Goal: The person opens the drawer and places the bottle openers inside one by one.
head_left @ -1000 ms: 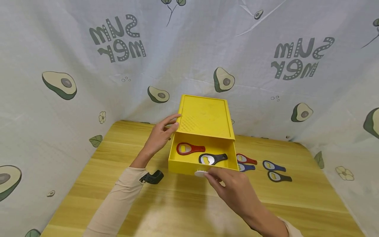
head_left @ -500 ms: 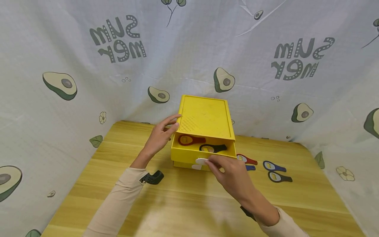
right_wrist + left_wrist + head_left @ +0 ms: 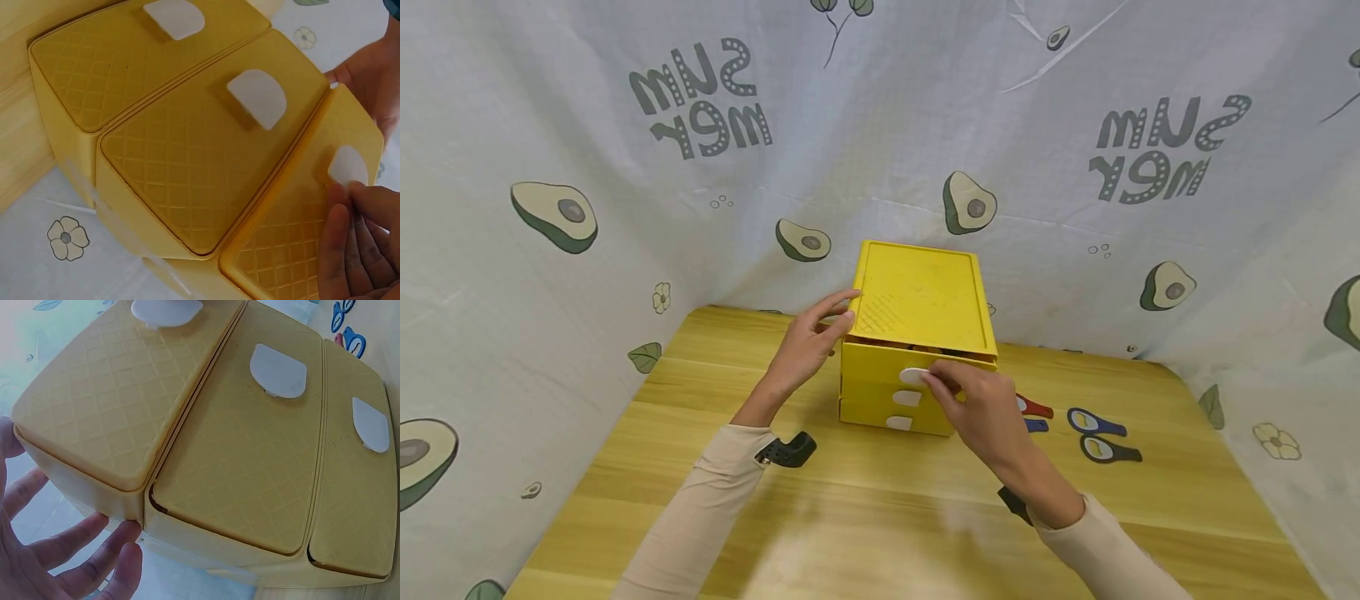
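A yellow cabinet of three drawers (image 3: 925, 292) stands on the table. My right hand (image 3: 988, 408) pinches the white handle (image 3: 912, 376) of its top drawer (image 3: 872, 362) between thumb and fingers. That drawer sits almost fully in, with a thin dark gap under the cabinet's top edge; the bottle openers inside are nearly all hidden. Against the cabinet's left side rests my left hand (image 3: 805, 346), fingers spread and thumb near the top front corner. In the left wrist view, fingertips (image 3: 128, 531) touch the side wall below the top drawer's front.
To the cabinet's right lie a red bottle opener (image 3: 1036, 408) and a blue one (image 3: 1037, 425), partly hidden by the right hand and cabinet. Farther right are another blue bottle opener (image 3: 1097, 422) and a black one (image 3: 1108, 449). A printed curtain (image 3: 880, 167) hangs behind the table.
My right hand has moved away from me and upward in view, pushing the top drawer in; its red and black bottle openers have gone from sight. My left hand has stayed on the cabinet.
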### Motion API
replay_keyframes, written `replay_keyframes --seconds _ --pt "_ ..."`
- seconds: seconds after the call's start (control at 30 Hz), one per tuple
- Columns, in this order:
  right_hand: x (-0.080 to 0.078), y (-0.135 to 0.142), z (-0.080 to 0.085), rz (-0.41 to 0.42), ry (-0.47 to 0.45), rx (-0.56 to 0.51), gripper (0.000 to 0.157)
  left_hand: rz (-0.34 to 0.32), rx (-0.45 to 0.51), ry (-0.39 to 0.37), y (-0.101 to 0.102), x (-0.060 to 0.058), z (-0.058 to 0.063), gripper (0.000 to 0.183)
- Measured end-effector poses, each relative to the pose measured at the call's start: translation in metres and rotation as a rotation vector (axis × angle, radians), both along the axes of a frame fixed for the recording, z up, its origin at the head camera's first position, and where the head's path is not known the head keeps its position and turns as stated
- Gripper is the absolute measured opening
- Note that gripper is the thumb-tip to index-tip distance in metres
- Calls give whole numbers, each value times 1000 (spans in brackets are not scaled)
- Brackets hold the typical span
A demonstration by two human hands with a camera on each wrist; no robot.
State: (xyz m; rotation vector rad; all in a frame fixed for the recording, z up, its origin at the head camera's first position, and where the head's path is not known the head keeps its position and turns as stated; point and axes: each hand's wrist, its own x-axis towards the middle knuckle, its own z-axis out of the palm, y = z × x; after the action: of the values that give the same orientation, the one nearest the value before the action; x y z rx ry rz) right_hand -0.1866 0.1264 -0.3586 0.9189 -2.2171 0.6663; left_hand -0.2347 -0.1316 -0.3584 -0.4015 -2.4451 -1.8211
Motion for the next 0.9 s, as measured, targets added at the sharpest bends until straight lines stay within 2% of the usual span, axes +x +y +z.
replay_keyframes --seconds 0.03,0.37,0.9 --pt "-2 0 0 -4 0 -2 10 0 -4 8 -1 -3 -4 42" --pt "-10 -3 1 -37 -36 -22 9 8 -8 8 -1 -3 -4 42" --pt "-9 1 -3 -51 -84 -67 12 -3 5 -4 -1 -2 -4 42"
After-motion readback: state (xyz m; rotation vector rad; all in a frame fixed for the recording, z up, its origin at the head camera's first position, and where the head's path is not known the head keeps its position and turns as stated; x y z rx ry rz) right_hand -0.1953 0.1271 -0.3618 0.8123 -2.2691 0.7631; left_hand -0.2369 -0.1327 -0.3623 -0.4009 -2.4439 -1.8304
